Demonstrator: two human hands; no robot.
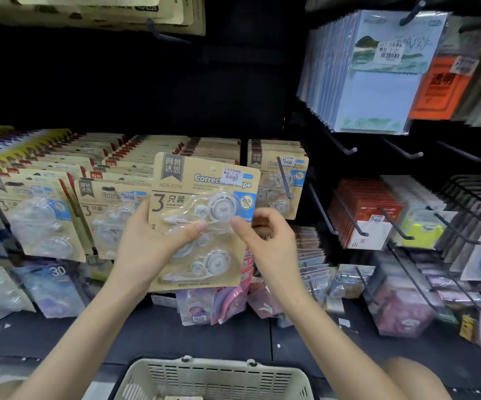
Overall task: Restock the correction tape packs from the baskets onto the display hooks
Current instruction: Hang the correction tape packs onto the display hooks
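Observation:
A kraft-card correction tape pack (204,197) with clear blister dispensers is held up in front of the display. My left hand (149,241) grips its left edge, thumb across the blister. My right hand (265,235) hovers at the pack's right edge with fingers loosely curled; whether it touches the pack is unclear. Behind hang rows of like packs: one row on a hook at the right (279,180), others at the left (109,215). A beige basket (213,379) sits below, its contents mostly out of view.
Blue notepads (377,73) and orange packs (441,90) hang upper right. Bare black hooks (346,148) jut out at right, above red packs (363,215). Pink and purple packs (233,301) hang low in the middle. A dark shelf edge runs under the display.

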